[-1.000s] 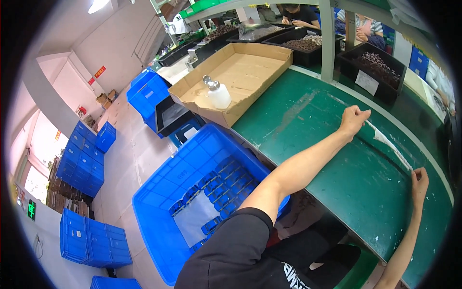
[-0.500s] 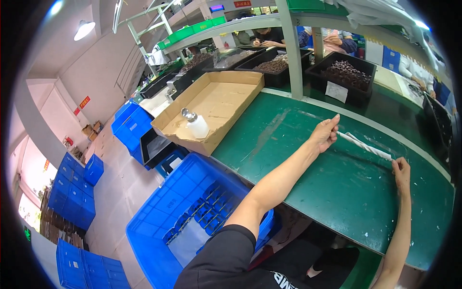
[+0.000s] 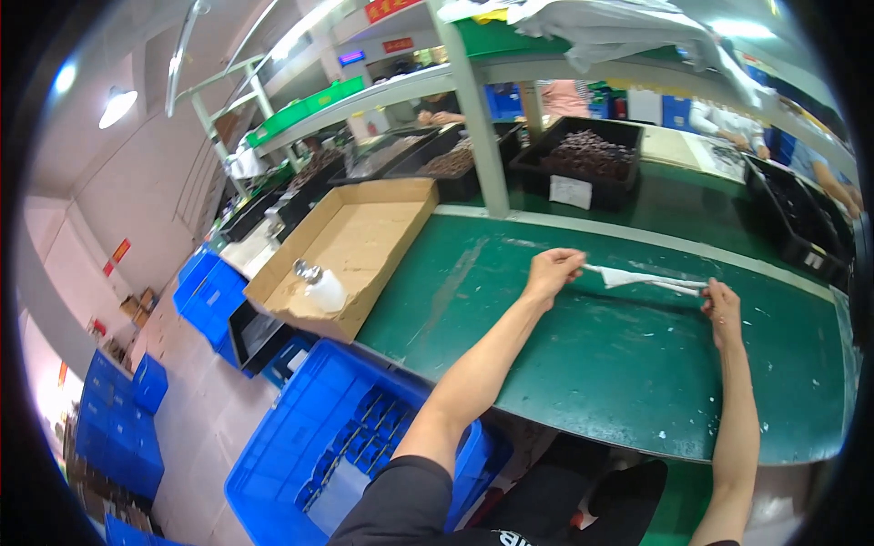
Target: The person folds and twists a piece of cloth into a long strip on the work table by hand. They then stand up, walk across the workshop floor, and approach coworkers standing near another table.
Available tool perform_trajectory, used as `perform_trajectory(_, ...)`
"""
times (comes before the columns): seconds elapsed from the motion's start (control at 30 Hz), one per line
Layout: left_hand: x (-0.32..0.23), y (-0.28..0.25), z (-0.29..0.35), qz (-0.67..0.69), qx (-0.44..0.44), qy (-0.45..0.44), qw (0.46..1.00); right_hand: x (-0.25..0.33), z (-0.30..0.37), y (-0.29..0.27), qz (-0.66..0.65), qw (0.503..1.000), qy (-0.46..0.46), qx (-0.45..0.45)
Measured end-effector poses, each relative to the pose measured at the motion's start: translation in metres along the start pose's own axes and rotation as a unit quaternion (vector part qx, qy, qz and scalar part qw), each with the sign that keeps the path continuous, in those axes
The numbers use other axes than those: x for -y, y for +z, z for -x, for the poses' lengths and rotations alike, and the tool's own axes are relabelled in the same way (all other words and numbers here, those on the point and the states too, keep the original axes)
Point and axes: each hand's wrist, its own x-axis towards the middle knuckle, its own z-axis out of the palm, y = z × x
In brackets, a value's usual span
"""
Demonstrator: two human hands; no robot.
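Two hands pinch one twisted white strip (image 3: 648,280) above the green bench (image 3: 583,382): my left hand (image 3: 552,273) and right hand (image 3: 722,302) each clamp an end, its long axis running between them, parallel to the far edge.

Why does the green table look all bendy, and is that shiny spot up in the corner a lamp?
In the head view, the fisheye lens curves the green table edge and leaves a black rim round the picture; the ceiling lamp glares white at upper left; a dark shadow lies on the table under the white strip held between the left hand and right hand.
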Motion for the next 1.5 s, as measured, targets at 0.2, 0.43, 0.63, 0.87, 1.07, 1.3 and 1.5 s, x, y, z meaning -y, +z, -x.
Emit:
perform_trajectory(0.2, 0.006, 0.001, 0.002, -0.111, -0.042, 0.021, 0.993, -0.006, -0.001, -0.003, -0.106, 0.992, 0.055, 0.04)
perform_trajectory(0.43, 0.016, -0.008, -0.001, -0.294, -0.101, 0.092, 0.946, -0.01, -0.003, 0.006, -0.007, 0.999, -0.011, 0.034)
perform_trajectory(0.63, 0.015, -0.003, -0.003, -0.14, -0.039, 0.013, 0.989, -0.026, -0.005, 0.001, 0.217, 0.967, -0.129, 0.027)
perform_trajectory(0.87, 0.017, -0.02, -0.011, 0.198, 0.005, -0.079, 0.977, -0.019, 0.003, 0.019, 0.324, 0.919, -0.224, 0.024)
perform_trajectory(1.07, 0.024, -0.011, -0.017, 0.318, 0.126, -0.094, 0.935, -0.014, 0.009, 0.001, 0.32, 0.925, -0.207, 0.0)
perform_trajectory(1.3, 0.027, -0.015, -0.018, 0.17, 0.094, -0.032, 0.98, -0.013, 0.011, 0.003, 0.318, 0.927, -0.197, -0.013)
perform_trajectory(1.5, 0.025, -0.012, -0.013, -0.015, 0.014, -0.008, 1.0, -0.007, 0.01, 0.003, 0.332, 0.927, -0.175, -0.005)
